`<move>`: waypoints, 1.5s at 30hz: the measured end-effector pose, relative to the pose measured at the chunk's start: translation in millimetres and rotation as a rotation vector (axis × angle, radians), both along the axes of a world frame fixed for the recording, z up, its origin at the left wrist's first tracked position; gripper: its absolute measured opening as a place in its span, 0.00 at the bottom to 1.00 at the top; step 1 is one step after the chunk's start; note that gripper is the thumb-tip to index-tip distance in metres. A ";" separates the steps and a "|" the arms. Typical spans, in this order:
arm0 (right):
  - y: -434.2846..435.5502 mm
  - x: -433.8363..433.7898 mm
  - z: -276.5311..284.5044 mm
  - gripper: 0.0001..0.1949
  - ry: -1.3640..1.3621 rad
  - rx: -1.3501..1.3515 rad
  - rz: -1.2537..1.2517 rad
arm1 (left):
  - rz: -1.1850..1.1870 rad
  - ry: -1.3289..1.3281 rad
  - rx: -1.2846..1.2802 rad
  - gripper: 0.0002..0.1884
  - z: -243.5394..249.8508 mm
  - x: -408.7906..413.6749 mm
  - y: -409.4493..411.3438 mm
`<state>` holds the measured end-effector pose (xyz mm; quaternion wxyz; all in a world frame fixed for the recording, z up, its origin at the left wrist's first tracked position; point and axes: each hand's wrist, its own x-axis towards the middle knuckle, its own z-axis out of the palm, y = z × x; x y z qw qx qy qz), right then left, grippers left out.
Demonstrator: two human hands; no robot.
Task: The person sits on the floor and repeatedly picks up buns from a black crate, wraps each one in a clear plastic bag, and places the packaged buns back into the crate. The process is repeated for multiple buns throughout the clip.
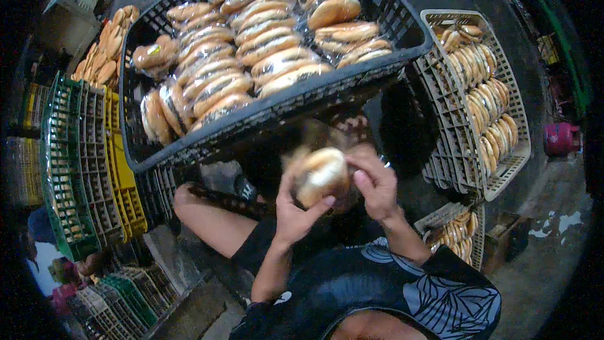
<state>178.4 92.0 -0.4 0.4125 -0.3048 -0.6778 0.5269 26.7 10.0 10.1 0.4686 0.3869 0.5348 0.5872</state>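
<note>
My left hand grips a round filled bun from the left, its thumb over the near side. To the right of the bun, my right hand has its thumb and fingers close together. It seems to pinch at the bun's edge or its wrapper, but blur hides the contact. A black plastic crate stands just beyond my hands. In it, clear-wrapped filled buns lie in leaning rows, and a brown wrapped bun bears a yellow label.
At right, pale crates hold rows of buns. Stacked green and yellow crates stand at left, near a heap of loose buns. A pink gas cylinder stands far right. Another person is at lower left.
</note>
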 end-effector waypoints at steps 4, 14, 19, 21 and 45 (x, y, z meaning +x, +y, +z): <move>10.3 -5.9 26.5 0.10 -0.143 0.150 -0.095 | -0.072 -0.196 -0.016 0.43 -9.5 -4.8 -25.4; 9.3 -32.0 38.4 0.15 0.036 -1.262 0.475 | -0.224 -0.222 0.170 0.38 -7.8 -27.1 -11.5; 2.7 -45.3 18.1 0.15 -0.105 -0.447 0.239 | 0.108 -0.541 0.098 0.24 9.7 -18.2 -10.7; -5.3 -51.6 22.9 0.14 0.095 -0.134 0.143 | 0.103 -0.392 0.059 0.22 -2.8 -23.3 -20.9; 10.0 -66.8 44.7 0.07 -0.339 0.139 0.212 | 0.055 0.312 0.037 0.06 5.1 -46.4 1.5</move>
